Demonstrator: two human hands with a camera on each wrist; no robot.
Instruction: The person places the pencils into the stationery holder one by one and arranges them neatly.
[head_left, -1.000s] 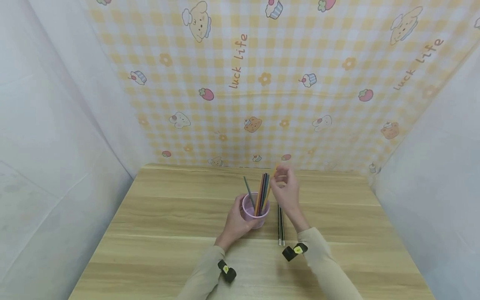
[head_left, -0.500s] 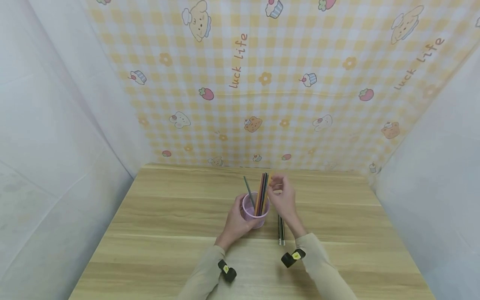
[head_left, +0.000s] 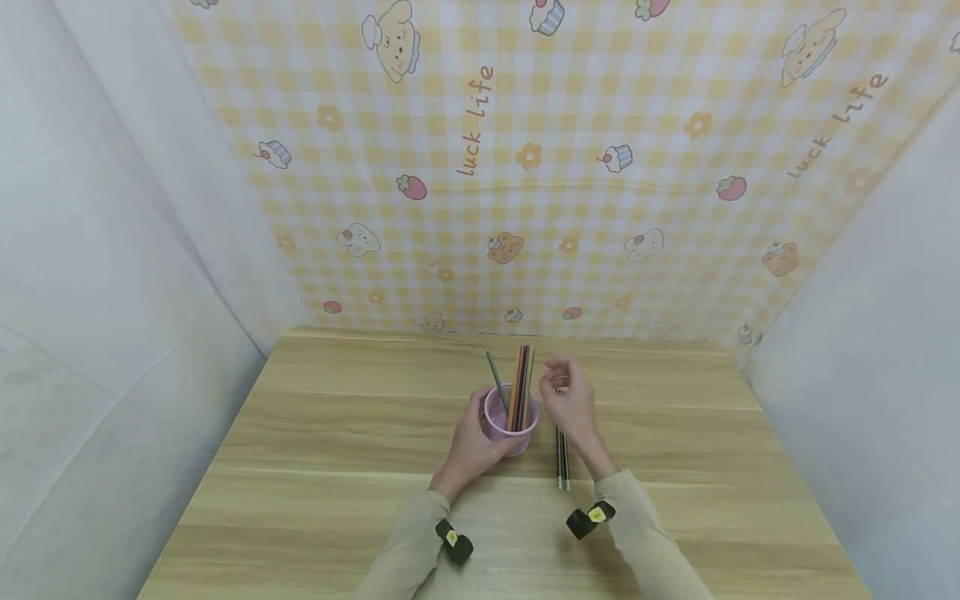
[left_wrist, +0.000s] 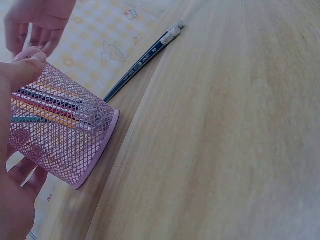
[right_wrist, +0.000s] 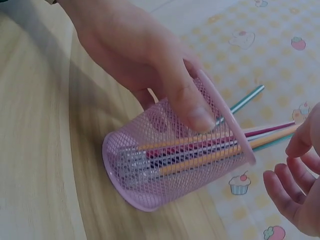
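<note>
My left hand (head_left: 475, 439) grips a pink mesh pencil cup (left_wrist: 75, 155) round its side, thumb near the rim. Inside, several coloured pencils (head_left: 522, 379) lean together on the right, among them orange, red and dark ones. A teal pencil (head_left: 495, 372) leans apart from them to the left. Just right of the bunch hovers my right hand (head_left: 572, 400). Its fingers (right_wrist: 285, 187) are loosely bent, and I see nothing between them in the right wrist view. Dark pencils (left_wrist: 145, 60) with white eraser ends lie on the table beside the cup, partly beneath the right hand in the head view.
The wood-grain table (head_left: 337, 433) reaches back to a yellow checked cloth (head_left: 555, 208) with cartoon prints. White sheets (head_left: 112, 292) hang on both sides. A black strap device (head_left: 591, 518) sits on each wrist.
My right hand lowered an orange pencil into the cup, let go of it and drew slightly away to the right. The left hand has kept its hold on the cup.
</note>
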